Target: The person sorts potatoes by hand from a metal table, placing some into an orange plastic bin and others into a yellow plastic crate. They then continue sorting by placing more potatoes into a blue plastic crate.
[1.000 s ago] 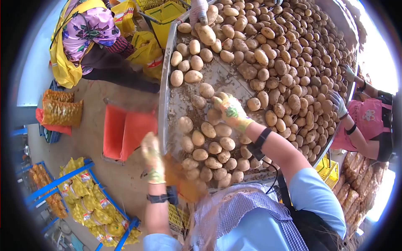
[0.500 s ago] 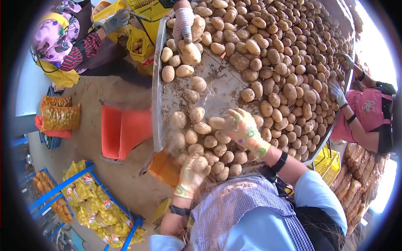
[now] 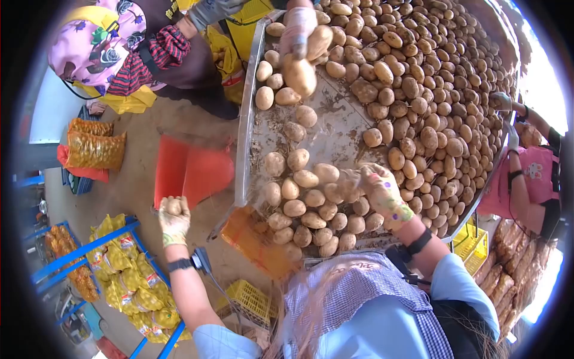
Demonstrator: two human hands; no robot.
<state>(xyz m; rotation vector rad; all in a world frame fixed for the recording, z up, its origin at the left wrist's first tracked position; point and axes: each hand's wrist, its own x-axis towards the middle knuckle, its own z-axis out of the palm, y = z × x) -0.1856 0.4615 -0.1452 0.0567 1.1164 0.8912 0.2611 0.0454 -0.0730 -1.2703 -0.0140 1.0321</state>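
Observation:
My left hand (image 3: 174, 222), in a pale patterned glove, is stretched out at the near edge of a red container (image 3: 200, 173). Its fingers are curled, and whatever they may hold is hidden. In a matching glove, my right hand (image 3: 384, 194) is at the near part of the metal sorting table (image 3: 335, 119). Its bent fingers grip a potato (image 3: 351, 182), blurred by motion. Several loose potatoes (image 3: 313, 219) lie between my arms. The large potato heap (image 3: 442, 96) covers the table's right side.
Another person's gloved hand (image 3: 299, 30) is over a large potato (image 3: 300, 76). A co-worker in a pink apron (image 3: 526, 173) reaches in from the right. An orange mesh bag (image 3: 254, 239) hangs at the table's near corner. Filled yellow sacks (image 3: 128, 275) stand behind blue rails (image 3: 86, 256).
My left hand has moved from the potatoes out to the red container. My right hand has shifted slightly right, with a potato at its fingers. The other person's hand has moved a large potato.

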